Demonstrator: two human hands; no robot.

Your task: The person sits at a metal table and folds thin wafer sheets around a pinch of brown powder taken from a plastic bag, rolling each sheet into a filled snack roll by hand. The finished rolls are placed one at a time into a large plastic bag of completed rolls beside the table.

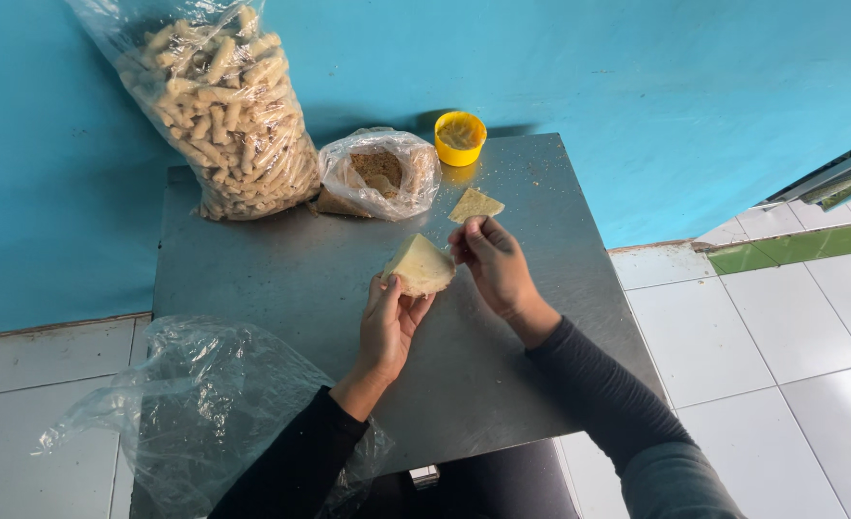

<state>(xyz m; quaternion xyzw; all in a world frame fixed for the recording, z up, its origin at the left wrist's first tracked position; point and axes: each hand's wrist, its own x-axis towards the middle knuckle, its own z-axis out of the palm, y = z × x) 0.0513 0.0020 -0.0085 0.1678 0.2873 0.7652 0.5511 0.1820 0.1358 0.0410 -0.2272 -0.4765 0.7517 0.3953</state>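
Head cam, looking down at my hands over a grey metal table (281,279).

My left hand (390,322) is at approx centre of frame, fingers curled up and pinching the lower edge of a pale triangular dough pocket (420,266); it sits on my fingertips, tilted, a bit above the tabletop. My right hand (495,264) is just at 3 o'clock of the pocket, fingers drawn together w/ tips touching its right corner, thumb on top. Can't tell if anything small is between those fingertips. Both sleeves dark, the right one greyer.

At 12 o'clock of my right hand, just beyond the knuckles, a flat triangular wrapper piece (475,204) lies on the table, apart from the hand. Further on at 12 o'clock, near the back edge, a yellow cup (459,137) w/ smth pale inside.

At 11 o'clock of the pocket: a small clear bag (379,173), open, w/ brownish crumbly filling. Touching it on the left, at 10 o'clock, a big clear bag of pale stick snacks (228,106) leaning against the blue wall (589,67).

At 7 o'clock, by my left forearm, a crumpled clear plastic bag (195,413) hangs over the table's near-left corner. White floor tiles (772,346) at 3–4 o'clock; a green tile strip along the wall at 2 o'clock.
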